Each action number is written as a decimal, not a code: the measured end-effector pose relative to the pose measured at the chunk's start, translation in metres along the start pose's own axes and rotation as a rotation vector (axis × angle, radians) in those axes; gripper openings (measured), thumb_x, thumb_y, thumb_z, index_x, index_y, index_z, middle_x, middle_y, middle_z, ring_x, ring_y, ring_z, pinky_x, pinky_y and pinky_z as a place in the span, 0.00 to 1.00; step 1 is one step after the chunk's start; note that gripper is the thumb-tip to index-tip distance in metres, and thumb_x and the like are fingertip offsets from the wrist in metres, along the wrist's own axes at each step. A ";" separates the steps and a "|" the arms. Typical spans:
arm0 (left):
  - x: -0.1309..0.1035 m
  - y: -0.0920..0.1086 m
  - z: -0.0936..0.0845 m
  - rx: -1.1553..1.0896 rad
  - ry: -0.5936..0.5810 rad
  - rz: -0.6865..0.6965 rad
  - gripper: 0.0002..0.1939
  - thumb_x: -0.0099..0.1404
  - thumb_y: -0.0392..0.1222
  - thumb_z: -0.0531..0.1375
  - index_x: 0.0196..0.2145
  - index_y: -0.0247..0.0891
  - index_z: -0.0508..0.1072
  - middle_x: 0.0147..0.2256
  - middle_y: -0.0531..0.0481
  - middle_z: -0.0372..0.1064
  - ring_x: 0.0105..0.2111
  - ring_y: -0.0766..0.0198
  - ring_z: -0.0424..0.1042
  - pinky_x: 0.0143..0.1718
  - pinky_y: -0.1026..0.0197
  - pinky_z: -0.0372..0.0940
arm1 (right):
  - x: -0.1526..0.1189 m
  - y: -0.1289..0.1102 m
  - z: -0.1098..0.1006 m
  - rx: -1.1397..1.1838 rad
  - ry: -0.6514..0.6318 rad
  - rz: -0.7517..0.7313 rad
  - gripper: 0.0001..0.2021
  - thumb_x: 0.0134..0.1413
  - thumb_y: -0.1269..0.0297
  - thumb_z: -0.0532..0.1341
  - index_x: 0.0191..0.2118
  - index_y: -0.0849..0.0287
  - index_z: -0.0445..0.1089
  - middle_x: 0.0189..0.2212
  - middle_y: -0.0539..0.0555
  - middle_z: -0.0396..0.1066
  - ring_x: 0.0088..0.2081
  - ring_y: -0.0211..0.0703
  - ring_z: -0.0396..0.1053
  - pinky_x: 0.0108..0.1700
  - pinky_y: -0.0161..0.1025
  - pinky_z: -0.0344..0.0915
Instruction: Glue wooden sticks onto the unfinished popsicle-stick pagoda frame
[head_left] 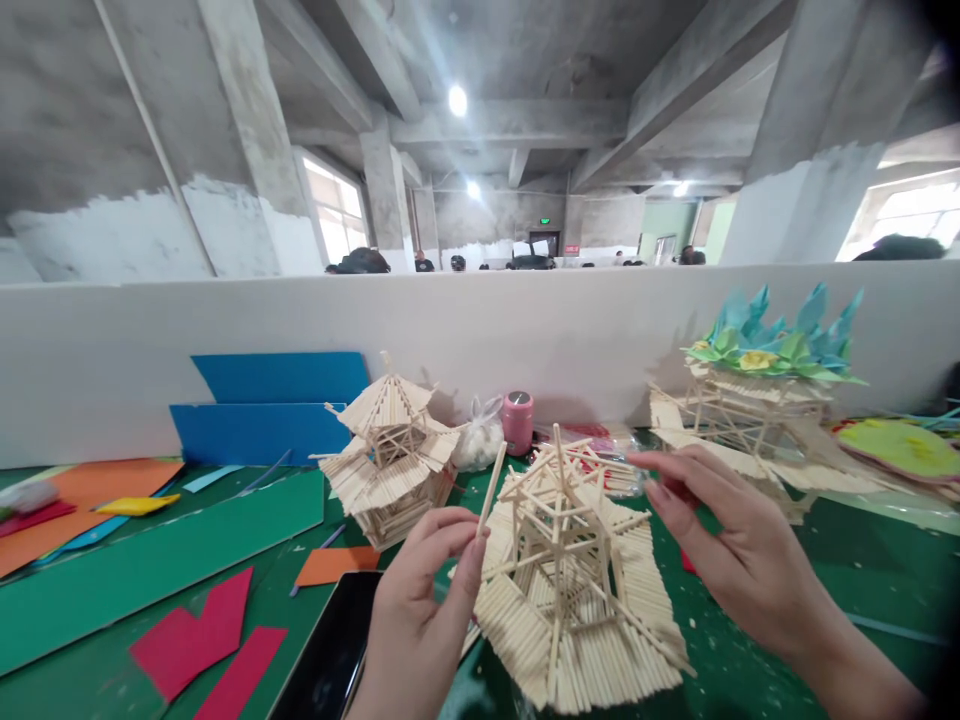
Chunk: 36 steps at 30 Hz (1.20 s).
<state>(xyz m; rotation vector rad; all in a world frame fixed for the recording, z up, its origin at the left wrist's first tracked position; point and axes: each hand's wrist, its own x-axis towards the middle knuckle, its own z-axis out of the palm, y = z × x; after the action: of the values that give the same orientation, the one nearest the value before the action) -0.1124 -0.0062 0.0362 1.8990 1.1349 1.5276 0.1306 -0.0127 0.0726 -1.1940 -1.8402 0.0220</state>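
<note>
My left hand (427, 610) pinches a thin wooden stick (493, 484) between thumb and fingertips, its upper end tilted up and slightly right. Just right of that hand stands a pavilion model (637, 660) of pale sticks, with a broad lower roof of sticks laid side by side and a bare upper frame around a centre post. My right hand (739, 545) is raised at the model's right side, thumb and forefinger a little apart, and I see nothing between them. A finished-looking stick pagoda (397, 480) with a layered roof stands behind my left hand.
A black phone (330, 640) lies by my left wrist. Behind are a pink bottle (518, 422) and a bag of white balls (481, 436). Coloured paper pieces (199, 635) and a green board (165, 565) cover the left. A stick structure topped with paper leaves (784, 345) stands right, before a white partition (570, 335).
</note>
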 end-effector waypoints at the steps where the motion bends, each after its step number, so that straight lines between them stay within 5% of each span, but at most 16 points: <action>1: -0.002 0.003 0.000 0.009 0.002 -0.003 0.05 0.60 0.35 0.56 0.31 0.41 0.72 0.35 0.49 0.66 0.38 0.63 0.66 0.36 0.64 0.63 | -0.003 0.002 0.000 0.013 -0.001 0.010 0.11 0.56 0.65 0.52 0.45 0.51 0.63 0.36 0.51 0.63 0.37 0.39 0.62 0.36 0.34 0.60; 10: -0.018 0.036 0.015 -0.014 -0.100 -0.159 0.10 0.61 0.41 0.54 0.25 0.39 0.70 0.20 0.54 0.59 0.22 0.66 0.61 0.22 0.67 0.58 | -0.026 0.006 0.002 0.068 -0.009 0.041 0.09 0.56 0.65 0.52 0.43 0.54 0.63 0.35 0.51 0.66 0.36 0.38 0.65 0.35 0.31 0.63; 15: -0.023 0.031 0.019 -0.086 0.007 -0.229 0.06 0.59 0.42 0.57 0.33 0.40 0.72 0.24 0.53 0.64 0.25 0.66 0.64 0.24 0.69 0.61 | -0.040 0.021 -0.001 0.083 0.045 0.114 0.09 0.57 0.64 0.51 0.43 0.51 0.63 0.30 0.48 0.67 0.31 0.36 0.67 0.32 0.30 0.63; 21: -0.027 0.022 0.029 -0.288 -0.025 -0.420 0.08 0.56 0.44 0.60 0.32 0.40 0.74 0.24 0.53 0.66 0.26 0.66 0.65 0.27 0.67 0.63 | -0.059 0.041 -0.009 -0.035 0.078 0.205 0.10 0.57 0.61 0.49 0.41 0.52 0.64 0.22 0.47 0.67 0.20 0.36 0.64 0.17 0.29 0.58; 25: -0.033 0.031 0.039 -0.403 -0.139 -0.580 0.08 0.56 0.46 0.60 0.28 0.39 0.74 0.20 0.54 0.61 0.20 0.70 0.60 0.20 0.70 0.59 | -0.075 0.041 -0.013 -0.070 0.107 0.318 0.10 0.56 0.59 0.49 0.40 0.52 0.65 0.23 0.48 0.70 0.20 0.38 0.65 0.14 0.31 0.54; 30: -0.051 0.047 0.041 -0.198 -0.373 -0.374 0.08 0.59 0.41 0.56 0.27 0.40 0.74 0.20 0.53 0.61 0.22 0.67 0.61 0.22 0.67 0.59 | -0.099 0.041 -0.015 -0.023 0.065 0.373 0.10 0.55 0.60 0.52 0.43 0.52 0.64 0.19 0.45 0.65 0.19 0.35 0.63 0.19 0.29 0.60; 36: -0.102 0.025 0.048 -0.010 -0.633 -0.461 0.13 0.62 0.41 0.51 0.26 0.37 0.72 0.21 0.51 0.63 0.22 0.65 0.60 0.22 0.66 0.56 | -0.145 0.059 -0.016 -0.066 -0.105 0.596 0.11 0.55 0.56 0.51 0.34 0.55 0.65 0.22 0.48 0.69 0.25 0.37 0.68 0.29 0.31 0.64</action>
<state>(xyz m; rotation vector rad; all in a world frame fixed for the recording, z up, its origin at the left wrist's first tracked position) -0.0634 -0.0963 -0.0171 1.7548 1.1377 0.6173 0.2005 -0.0941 -0.0430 -1.7771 -1.5170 0.3657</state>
